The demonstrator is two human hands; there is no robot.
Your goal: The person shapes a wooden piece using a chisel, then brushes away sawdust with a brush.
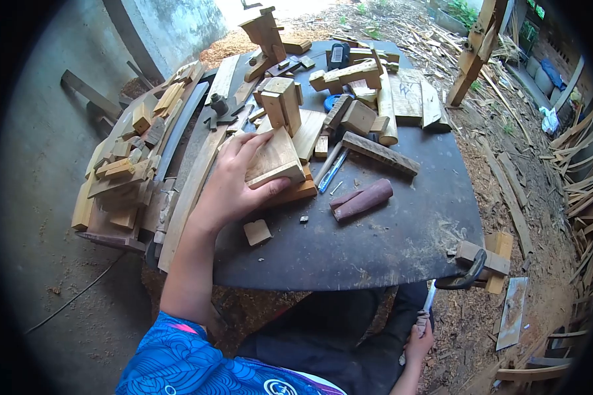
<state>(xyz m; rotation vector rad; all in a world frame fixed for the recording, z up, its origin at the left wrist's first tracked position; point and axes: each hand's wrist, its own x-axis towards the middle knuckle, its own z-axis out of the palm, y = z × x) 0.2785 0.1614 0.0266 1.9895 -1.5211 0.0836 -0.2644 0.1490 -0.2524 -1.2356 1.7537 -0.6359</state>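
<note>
Left hand [237,174] of the seated person, closed on the pale wooden piece [275,160], which sits toward the left part of the dark counter [415,230]. The thumb lies along its near edge and the fingers reach over its flat upper face; an upright wooden block [281,105] stands just behind it, and an orange-brown board [295,193] lies beneath it. Right hand [418,344], low beside the person's leg and below the counter's near edge, closed around a slender tool [430,297] whose pale, narrow end points upward.

Near the left hand, a small wooden chip [257,232] lies flat on the counter. To the right of the pale wooden piece are a blue pen-like item [333,171], a long wooden bar [381,154] and, nearer the person, a purplish wooden piece [362,199] with a split or notched left end. A dark curved handle [466,279] projects at the counter's right corner beside wooden blocks [499,262]. At far left, assorted offcuts [120,168] lie heaped on a separate surface.
</note>
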